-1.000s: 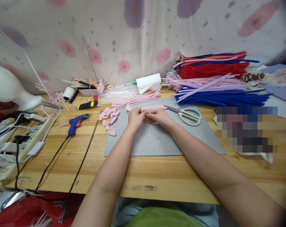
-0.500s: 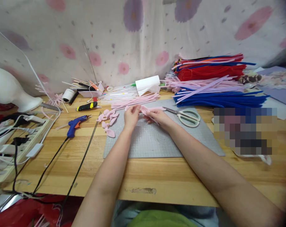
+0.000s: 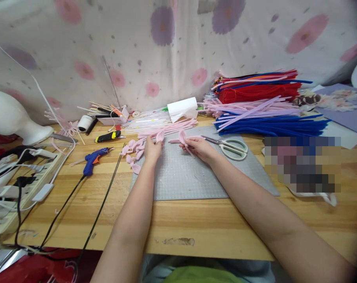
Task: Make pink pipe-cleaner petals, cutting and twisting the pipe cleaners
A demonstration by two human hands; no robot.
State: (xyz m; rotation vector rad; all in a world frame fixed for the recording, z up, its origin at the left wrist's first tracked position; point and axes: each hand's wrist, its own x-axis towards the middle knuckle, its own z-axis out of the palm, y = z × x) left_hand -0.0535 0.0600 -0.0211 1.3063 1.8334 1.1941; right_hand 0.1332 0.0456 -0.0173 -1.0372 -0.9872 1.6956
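Observation:
My left hand [image 3: 153,149] pinches a pink pipe-cleaner petal [image 3: 160,136] between thumb and fingers. Across a small gap, my right hand [image 3: 199,147] grips a second pink pipe-cleaner loop [image 3: 182,136], with a thin tail hanging below its fingers. Both hands are over the grey cutting mat [image 3: 190,181]. Pink pipe-cleaner lengths [image 3: 174,140] lie on the mat behind the right fingers. Scissors [image 3: 236,149] with pale green handles rest just right of that hand. Left of my left hand is a group of finished-looking pink petal pieces [image 3: 133,147], partly hidden by my wrist.
A blue glue gun [image 3: 92,160] and a yellow-black utility knife [image 3: 108,136] lie left. Pink pipe cleaners [image 3: 172,127] run behind the mat. Blue bundles [image 3: 269,125] and red bundles [image 3: 261,93] are stacked back right. A power strip [image 3: 34,186] with cables sits far left.
My hands, close together before, have moved apart. The left has gone left with a petal in its fingers; the right keeps its loop in nearly the same place. The view has shifted slightly.

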